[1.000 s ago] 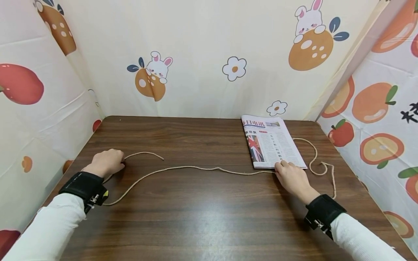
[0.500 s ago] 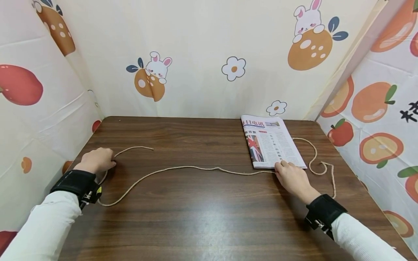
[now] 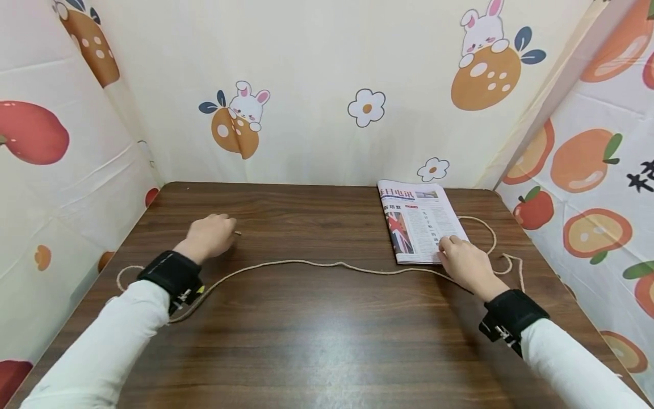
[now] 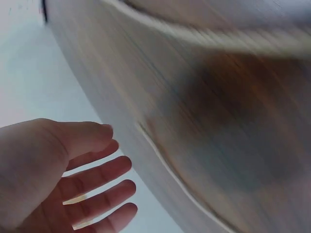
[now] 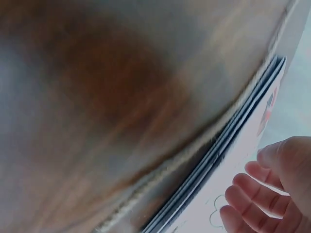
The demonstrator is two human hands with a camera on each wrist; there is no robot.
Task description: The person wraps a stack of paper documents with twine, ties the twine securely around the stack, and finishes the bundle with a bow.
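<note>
A thin beige rope (image 3: 306,262) runs across the brown table in a long curve, with loops at its left and right. My left hand (image 3: 212,234) hovers over one rope end, its fingers loosely bent. In the left wrist view that hand (image 4: 92,170) holds nothing, and the rope (image 4: 180,179) lies apart from the fingertips. At the right lies a folded newspaper (image 3: 421,227), its front page up. My right hand (image 3: 467,267) is over its near right corner. The right wrist view shows relaxed, empty fingers (image 5: 257,204) and the rope (image 5: 170,165) along the newspaper's (image 5: 238,131) layered edge.
The wooden table (image 3: 327,335) ends at a cream curtain (image 3: 317,113) printed with rabbits and flowers. Fruit-print cloth hangs at both sides, a left cloth (image 3: 46,216) and a right cloth (image 3: 587,187). Part of the rope passes beneath the left forearm (image 3: 138,318).
My left hand has let go of the rope and moved right and away from me. My right hand has released the rope and lifted slightly, moving over the newspaper's corner. The newspaper has not moved.
</note>
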